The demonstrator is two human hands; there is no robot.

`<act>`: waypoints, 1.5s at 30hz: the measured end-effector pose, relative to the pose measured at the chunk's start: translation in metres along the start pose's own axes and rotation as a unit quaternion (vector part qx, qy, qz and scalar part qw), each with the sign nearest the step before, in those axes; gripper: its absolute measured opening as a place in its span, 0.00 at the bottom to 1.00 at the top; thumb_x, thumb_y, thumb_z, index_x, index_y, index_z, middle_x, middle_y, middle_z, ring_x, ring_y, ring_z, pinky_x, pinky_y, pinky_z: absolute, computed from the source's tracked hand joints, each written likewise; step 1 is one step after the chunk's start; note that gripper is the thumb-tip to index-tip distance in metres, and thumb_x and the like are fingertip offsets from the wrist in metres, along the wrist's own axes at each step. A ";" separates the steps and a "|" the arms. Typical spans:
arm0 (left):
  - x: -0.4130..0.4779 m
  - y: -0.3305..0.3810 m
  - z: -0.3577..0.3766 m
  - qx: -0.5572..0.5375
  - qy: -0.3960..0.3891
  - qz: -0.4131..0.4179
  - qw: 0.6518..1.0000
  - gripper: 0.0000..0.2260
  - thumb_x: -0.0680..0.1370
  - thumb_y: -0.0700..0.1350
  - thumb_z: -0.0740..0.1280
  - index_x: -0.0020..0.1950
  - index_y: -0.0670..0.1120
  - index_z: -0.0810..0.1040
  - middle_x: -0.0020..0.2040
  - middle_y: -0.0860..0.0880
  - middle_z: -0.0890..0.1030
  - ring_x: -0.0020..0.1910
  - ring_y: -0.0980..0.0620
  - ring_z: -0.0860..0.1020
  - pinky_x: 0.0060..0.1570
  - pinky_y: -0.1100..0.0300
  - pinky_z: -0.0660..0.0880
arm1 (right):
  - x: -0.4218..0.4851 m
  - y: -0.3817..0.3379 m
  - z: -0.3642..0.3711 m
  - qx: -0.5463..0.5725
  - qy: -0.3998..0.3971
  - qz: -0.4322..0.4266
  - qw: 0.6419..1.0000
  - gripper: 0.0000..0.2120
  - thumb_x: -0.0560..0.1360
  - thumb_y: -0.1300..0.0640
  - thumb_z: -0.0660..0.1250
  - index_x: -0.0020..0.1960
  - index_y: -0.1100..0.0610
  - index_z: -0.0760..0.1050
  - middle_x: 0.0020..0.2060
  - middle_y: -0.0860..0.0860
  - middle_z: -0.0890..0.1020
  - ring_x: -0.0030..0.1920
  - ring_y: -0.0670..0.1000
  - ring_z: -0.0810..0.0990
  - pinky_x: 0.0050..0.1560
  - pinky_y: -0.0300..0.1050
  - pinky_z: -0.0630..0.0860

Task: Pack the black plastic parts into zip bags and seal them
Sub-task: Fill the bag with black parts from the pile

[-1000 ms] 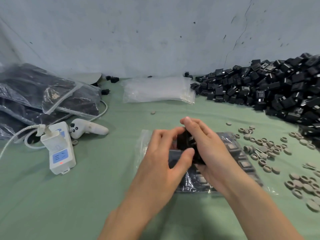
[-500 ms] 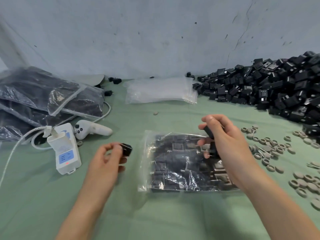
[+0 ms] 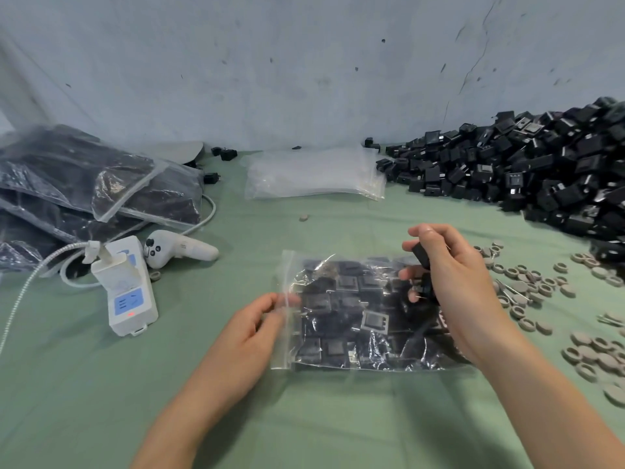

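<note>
With the well-filled zip bag (image 3: 355, 319) lying flat on the counter (image 3: 101, 401), the left hand (image 3: 252, 330) pinching its zip edge and the right hand (image 3: 456, 279) gripping loose black parts (image 3: 421, 257) above it, a slack pinch may collapse the mouth, spilling parts or fouling the seal.

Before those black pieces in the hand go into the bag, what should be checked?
1. Pieces held: right hand grips black parts, ok.
2. Bag steadied: left hand is at the zip bag strip edge, ok.
3. Mouth pulled open: cannot tell, blurred.
4. Bag lying flat on the table: ok.
5. Room left inside: cannot tell, it looks quite full.
</note>
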State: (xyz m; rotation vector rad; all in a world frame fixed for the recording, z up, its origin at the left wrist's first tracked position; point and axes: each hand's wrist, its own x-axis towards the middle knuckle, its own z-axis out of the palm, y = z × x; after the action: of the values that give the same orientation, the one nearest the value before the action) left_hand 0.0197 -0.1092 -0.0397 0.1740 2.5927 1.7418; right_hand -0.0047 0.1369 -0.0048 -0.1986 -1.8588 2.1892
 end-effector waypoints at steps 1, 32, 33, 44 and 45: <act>-0.001 0.003 0.001 -0.003 0.027 -0.001 1.000 0.13 0.84 0.45 0.57 0.54 0.54 0.82 0.50 0.58 0.84 0.49 0.59 0.80 0.48 0.70 0.73 | 0.000 0.001 0.001 0.000 0.001 -0.001 1.000 0.08 0.82 0.49 0.64 0.49 0.49 0.80 0.48 0.52 0.81 0.33 0.50 0.81 0.24 0.41 0.73; 0.002 0.019 0.012 -0.058 0.193 0.043 0.979 0.05 0.82 0.46 0.63 0.56 0.54 0.74 0.46 0.54 0.85 0.36 0.66 0.77 0.36 0.72 0.71 | -0.020 -0.017 0.008 -0.131 -0.125 -0.054 0.982 0.19 0.79 0.60 0.61 0.61 0.38 0.69 0.42 0.53 0.81 0.30 0.47 0.76 0.29 0.41 0.73; 0.002 0.020 0.009 -0.047 0.233 0.064 0.969 0.04 0.82 0.47 0.63 0.55 0.56 0.74 0.46 0.54 0.84 0.41 0.64 0.78 0.41 0.71 0.72 | -0.021 -0.018 0.009 -0.101 -0.140 -0.045 0.984 0.19 0.80 0.62 0.61 0.63 0.41 0.68 0.45 0.50 0.82 0.31 0.47 0.78 0.29 0.40 0.74; -0.011 0.041 0.019 -0.230 0.001 0.085 0.969 0.12 0.76 0.52 0.65 0.58 0.52 0.78 0.43 0.46 0.83 0.40 0.52 0.79 0.40 0.62 0.76 | -0.038 -0.007 0.033 -0.184 -0.322 -0.118 0.921 0.21 0.74 0.42 0.67 0.66 0.33 0.73 0.45 0.40 0.81 0.29 0.47 0.79 0.31 0.36 0.75; -0.012 0.039 0.017 -0.232 -0.007 0.075 0.970 0.13 0.76 0.51 0.66 0.59 0.51 0.78 0.43 0.46 0.83 0.40 0.52 0.79 0.40 0.61 0.76 | -0.037 -0.006 0.033 -0.197 -0.323 -0.118 0.918 0.21 0.73 0.42 0.68 0.66 0.32 0.73 0.48 0.38 0.80 0.30 0.48 0.79 0.32 0.35 0.75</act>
State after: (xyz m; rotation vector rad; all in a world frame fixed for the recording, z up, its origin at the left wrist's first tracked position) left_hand 0.0360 -0.0801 -0.0104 0.3775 2.1291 2.3247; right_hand 0.0225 0.0964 0.0044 0.7290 -2.4882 1.8129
